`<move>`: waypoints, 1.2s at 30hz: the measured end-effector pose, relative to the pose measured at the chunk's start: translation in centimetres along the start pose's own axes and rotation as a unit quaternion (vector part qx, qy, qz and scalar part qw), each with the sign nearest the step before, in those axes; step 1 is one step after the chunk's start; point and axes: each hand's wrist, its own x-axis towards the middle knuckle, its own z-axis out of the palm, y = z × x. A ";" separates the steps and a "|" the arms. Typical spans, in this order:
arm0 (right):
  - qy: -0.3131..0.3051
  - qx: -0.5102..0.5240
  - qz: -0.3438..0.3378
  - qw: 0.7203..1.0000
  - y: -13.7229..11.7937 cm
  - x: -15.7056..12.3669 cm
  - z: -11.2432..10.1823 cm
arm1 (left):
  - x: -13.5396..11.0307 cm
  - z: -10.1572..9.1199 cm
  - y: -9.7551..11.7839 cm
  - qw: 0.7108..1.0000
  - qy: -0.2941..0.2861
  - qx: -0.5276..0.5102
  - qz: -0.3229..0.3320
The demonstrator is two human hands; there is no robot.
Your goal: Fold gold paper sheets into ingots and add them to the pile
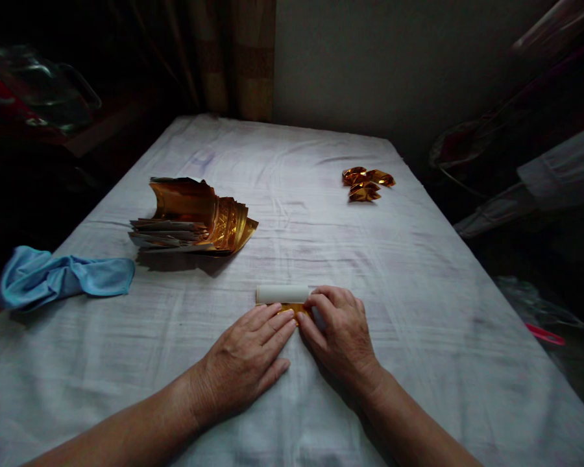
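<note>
A small sheet of gold foil paper (pixel 283 295) lies on the cloth in front of me, its far part curled over so the whitish back shows. My left hand (pixel 248 353) rests flat on its near left part, fingers stretched out and side by side. At the right end of the sheet, my right hand (pixel 341 334) is bent, with thumb and fingers closing on the paper's edge. Both hands hide part of the gold side. Farther off to the left stands a curved stack of gold foil paper (pixel 189 224). Several folded gold foil pieces (pixel 365 185) sit together at the far right.
A light blue cloth (pixel 73 277) is bunched at the left edge of the table, which has a white cover (pixel 292 162). Beyond the left edge, a glass jug (pixel 48 91) stands on a dark surface. A curtain (pixel 238 58) hangs at the back.
</note>
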 end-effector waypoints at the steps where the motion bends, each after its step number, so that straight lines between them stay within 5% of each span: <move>1: -0.003 -0.004 0.001 1.000 -0.1 0.0 0.0 | 0.0 0.0 0.0 1.000 0.001 -0.001 0.001; 11: -0.018 0.002 -0.015 1.000 0.1 -0.2 -0.3 | -0.2 0.3 -0.1 1.000 0.000 0.003 -0.006; 22: -0.042 0.051 -0.089 0.994 3.0 -0.6 -0.6 | -0.1 0.5 -0.3 1.000 0.011 -0.009 0.004; 27: -0.041 -0.036 -0.077 0.996 1.0 -2.1 -0.4 | 0.2 0.6 -0.2 1.000 0.027 -0.013 0.004; 36: -0.137 -0.132 -0.025 0.981 -1.0 -3.6 -0.4 | -0.2 0.2 -0.3 1.000 0.020 -0.001 0.010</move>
